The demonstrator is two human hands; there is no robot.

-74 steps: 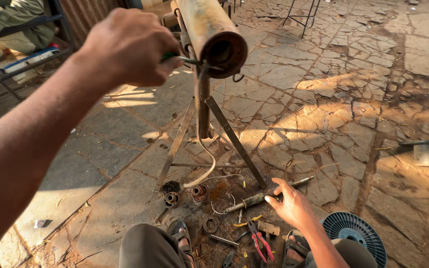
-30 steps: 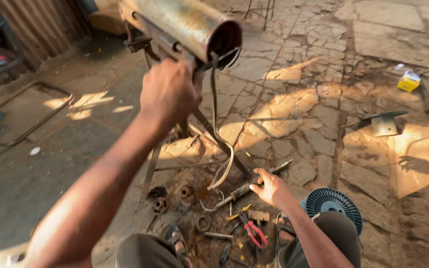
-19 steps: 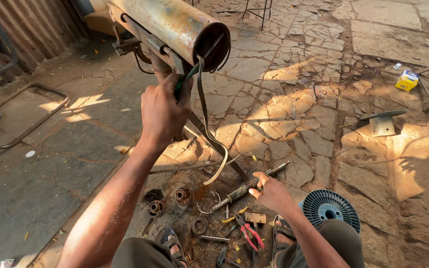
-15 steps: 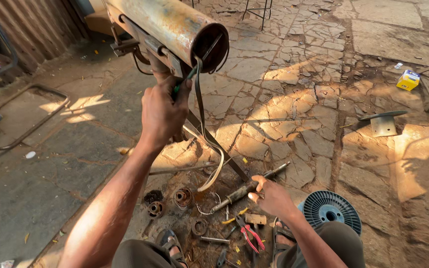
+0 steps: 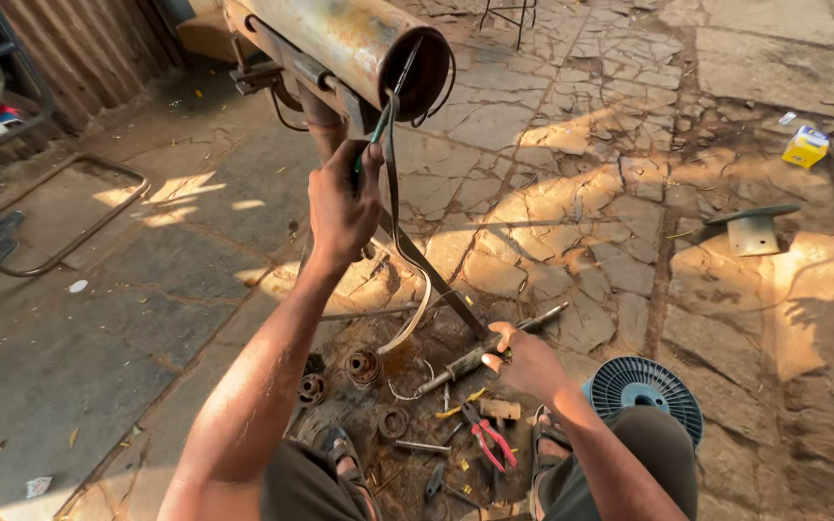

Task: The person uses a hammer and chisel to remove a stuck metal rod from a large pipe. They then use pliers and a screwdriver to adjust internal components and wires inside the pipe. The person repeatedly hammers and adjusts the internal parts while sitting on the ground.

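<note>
Left hand [image 5: 342, 205] was raised and closed in a fist round a thin green-handled tool [image 5: 379, 123], whose dark tip reached up to the open mouth of a big rusty metal cylinder [image 5: 369, 41] mounted on a steel stand. A curved flat metal strip [image 5: 407, 270] hung from the cylinder's rim, just beside the left hand, down toward the ground. Right hand [image 5: 523, 362] was low, fingers curled onto the near end of a long grey metal rod [image 5: 489, 349] lying on the cracked stone paving [image 5: 591, 174]; grip looked loose, can't tell how firm. Around it on the ground: red-handled pliers [image 5: 486, 439] just beside the right hand, small rusty round bearings [image 5: 361, 367] to the left, a short bolt [image 5: 419, 447], bits of yellow scrap. Blue ribbed plastic disc [image 5: 644, 391] lay right of the right forearm, partly hidden by the knee. Further off, a small yellow box [image 5: 805, 147] and a grey metal plate piece [image 5: 753, 230], well apart from both hands. Sandalled feet [image 5: 340, 452] showed at the bottom edge.
</note>
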